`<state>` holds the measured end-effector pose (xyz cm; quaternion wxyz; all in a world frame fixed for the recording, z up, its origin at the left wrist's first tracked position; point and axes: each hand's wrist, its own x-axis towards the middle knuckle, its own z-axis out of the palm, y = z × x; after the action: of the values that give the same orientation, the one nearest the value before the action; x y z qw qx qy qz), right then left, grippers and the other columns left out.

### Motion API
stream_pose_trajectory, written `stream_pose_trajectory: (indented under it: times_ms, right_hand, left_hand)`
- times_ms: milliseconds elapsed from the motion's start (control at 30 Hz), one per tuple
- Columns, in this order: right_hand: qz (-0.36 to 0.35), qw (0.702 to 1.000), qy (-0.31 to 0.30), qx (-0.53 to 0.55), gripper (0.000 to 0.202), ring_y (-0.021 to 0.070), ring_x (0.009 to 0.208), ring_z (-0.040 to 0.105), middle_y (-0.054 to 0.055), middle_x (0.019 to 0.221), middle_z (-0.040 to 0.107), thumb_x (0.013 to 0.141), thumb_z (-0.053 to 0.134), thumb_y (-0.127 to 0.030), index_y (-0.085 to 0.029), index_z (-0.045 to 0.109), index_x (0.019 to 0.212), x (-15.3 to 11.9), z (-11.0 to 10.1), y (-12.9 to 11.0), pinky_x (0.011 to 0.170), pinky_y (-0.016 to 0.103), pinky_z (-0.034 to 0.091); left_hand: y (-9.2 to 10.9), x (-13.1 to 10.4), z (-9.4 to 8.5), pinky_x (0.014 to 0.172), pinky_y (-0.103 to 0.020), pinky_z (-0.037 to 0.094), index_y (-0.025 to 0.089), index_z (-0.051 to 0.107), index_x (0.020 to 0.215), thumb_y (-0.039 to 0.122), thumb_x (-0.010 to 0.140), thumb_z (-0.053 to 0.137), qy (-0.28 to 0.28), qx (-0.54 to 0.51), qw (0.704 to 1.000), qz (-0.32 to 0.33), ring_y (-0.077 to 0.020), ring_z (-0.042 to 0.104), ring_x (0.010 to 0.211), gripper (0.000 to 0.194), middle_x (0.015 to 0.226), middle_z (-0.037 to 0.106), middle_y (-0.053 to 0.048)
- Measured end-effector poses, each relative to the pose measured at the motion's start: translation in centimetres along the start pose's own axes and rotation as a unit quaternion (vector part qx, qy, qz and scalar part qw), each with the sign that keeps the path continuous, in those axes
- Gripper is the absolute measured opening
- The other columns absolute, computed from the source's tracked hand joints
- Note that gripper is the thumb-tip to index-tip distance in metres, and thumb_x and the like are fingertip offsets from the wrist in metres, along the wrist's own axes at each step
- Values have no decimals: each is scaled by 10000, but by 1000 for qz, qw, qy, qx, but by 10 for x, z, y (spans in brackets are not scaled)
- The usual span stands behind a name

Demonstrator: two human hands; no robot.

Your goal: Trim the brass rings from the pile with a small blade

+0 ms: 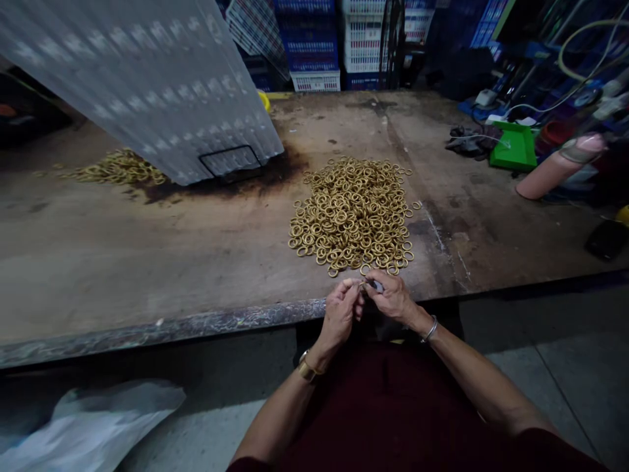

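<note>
Just off the table's front edge, my left hand (343,307) pinches a small brass ring (362,284) between thumb and fingers. Close against it, my right hand (392,298) touches the same ring and has its fingers closed round a small grey object (377,286), mostly hidden by them. Beyond both hands lies a wide pile of brass rings (351,213), with a few loose ones around its border. A watch is on my left wrist and a metal bangle on my right.
A tall grey panel (162,78) stands at the back left, beside a smaller heap of rings (122,167). Stacked crates (307,39) are behind the table (147,262). At the right are a green tray (514,145), a pink cylinder (557,169) and cables.
</note>
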<state>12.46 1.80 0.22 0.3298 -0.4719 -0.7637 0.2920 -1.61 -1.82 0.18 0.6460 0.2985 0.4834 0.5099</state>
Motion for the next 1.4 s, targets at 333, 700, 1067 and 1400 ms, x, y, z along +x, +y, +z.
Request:
stream_pose_trajectory:
  times_ms: [333,700,1067,1400]
  right_hand:
    - [176,969,-34,172,196,87,529,393,-59,556,446,754,500,-379,-191,500,697,10,4,-7,530,204,345]
    - [175,961,-33,212,202,82,498,398,-56,532,470,737,514,-383,-187,510,686,12,3,-4,508,203,342]
    - [12,991,-85,-100,138,122,579,475,4,647,584,707,471,-149,-194,586,769,-6,-1,0,562,223,297]
    - [19,982,-102,-160,139,132,601,490,21,680,609,747,464,-142,-186,584,801,-4,-4,-8,565,235,273]
  left_hand:
    - [-2,0,2,436,-164,383,166,520,840,445,701,687,-1,-49,999,6,-50,487,455,354,607,558,50]
    - [6,-1,3,442,-175,403,154,529,772,467,684,697,-53,-46,997,-24,-53,493,472,366,637,566,33]
    - [-2,0,2,526,-200,428,174,517,842,446,728,670,-49,-59,997,21,-67,506,523,332,656,571,36]
    - [-2,-1,-1,570,-213,415,177,521,808,487,761,614,-26,39,997,65,-85,501,539,327,611,538,37]
